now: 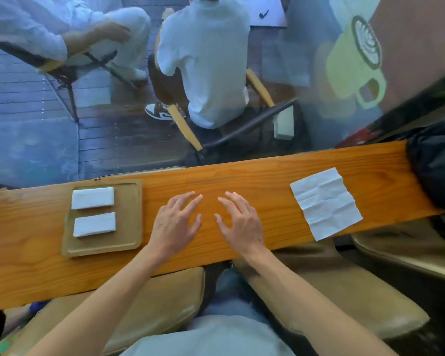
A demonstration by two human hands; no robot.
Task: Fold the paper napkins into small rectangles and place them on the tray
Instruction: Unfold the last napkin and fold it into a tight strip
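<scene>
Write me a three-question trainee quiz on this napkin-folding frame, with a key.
1. How many folded napkins lie on the tray?
2. True or false: the left hand is holding a napkin.
3. Where is the unfolded napkin? A) on the tray B) on the wooden counter, to the right of the right hand C) on the person's lap

Key: 1. Two, the far folded napkin and the near folded napkin. 2. False; both hands are empty, fingers spread over the counter. 3. B.

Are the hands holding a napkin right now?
No. The left hand and right hand are open and empty over the bare wooden counter. The unfolded napkin lies untouched farther right.
</scene>
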